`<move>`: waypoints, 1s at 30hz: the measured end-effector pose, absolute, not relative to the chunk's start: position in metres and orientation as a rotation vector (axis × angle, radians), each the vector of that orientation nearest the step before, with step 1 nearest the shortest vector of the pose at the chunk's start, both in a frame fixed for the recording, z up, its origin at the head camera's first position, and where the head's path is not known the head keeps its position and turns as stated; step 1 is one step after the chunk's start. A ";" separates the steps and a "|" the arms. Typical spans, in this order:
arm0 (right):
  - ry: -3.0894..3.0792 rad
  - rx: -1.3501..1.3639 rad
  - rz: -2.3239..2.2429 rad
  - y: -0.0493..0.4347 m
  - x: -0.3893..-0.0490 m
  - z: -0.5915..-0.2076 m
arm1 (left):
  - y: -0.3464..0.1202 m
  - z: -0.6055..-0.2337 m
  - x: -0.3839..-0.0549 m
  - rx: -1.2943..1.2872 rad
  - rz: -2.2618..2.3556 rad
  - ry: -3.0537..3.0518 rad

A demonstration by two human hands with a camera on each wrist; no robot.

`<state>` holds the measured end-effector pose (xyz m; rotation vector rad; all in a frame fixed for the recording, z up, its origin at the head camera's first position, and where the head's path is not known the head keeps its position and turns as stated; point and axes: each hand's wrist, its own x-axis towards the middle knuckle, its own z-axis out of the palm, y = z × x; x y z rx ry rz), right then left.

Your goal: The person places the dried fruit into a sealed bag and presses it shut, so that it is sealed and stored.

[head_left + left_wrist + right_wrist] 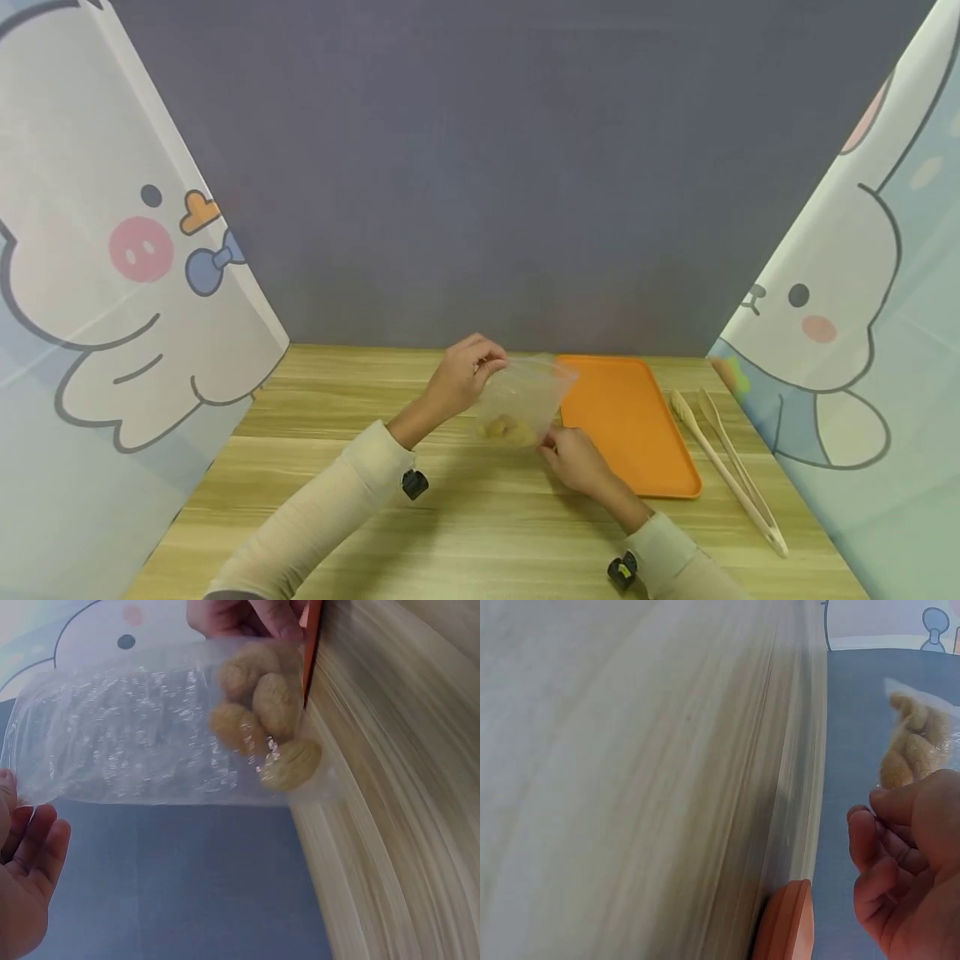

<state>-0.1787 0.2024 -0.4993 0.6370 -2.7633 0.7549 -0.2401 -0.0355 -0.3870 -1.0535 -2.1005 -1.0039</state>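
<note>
A clear plastic bag (525,396) hangs above the table, tilted, with several yellowish-brown, wrinkled oval lumps (274,705) gathered at its bottom. My left hand (467,375) pinches the bag's upper left corner between thumb and fingers. Down at the lower right corner, my right hand (576,458) pinches the plastic edge with thumb and forefinger. In the right wrist view that same right hand (915,855) shows its other fingers curled in below the pinch. The lumps lie against each other inside the film.
An orange tray (626,425) lies flat on the wood-grain table (337,533), just right of the bag and partly behind it. Pale tongs (738,475) rest to the tray's right. A grey wall (480,167) and cartoon-printed side panels (75,292) enclose the table.
</note>
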 end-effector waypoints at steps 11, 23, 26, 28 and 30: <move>-2.759 0.609 0.644 0.209 -0.171 -0.502 | -0.045 -0.398 -0.244 -1.019 -0.986 -2.079; -2.727 0.462 0.948 0.214 -0.182 -0.473 | -0.037 -0.392 -0.239 -1.054 -0.998 -2.098; -2.636 0.430 1.034 0.215 -0.184 -0.459 | -0.038 -0.394 -0.237 -1.050 -1.029 -2.110; -2.563 0.430 1.077 0.215 -0.184 -0.449 | -0.040 -0.395 -0.236 -1.038 -1.043 -2.118; -2.498 0.433 1.124 0.216 -0.185 -0.442 | -0.041 -0.397 -0.236 -1.026 -1.053 -2.128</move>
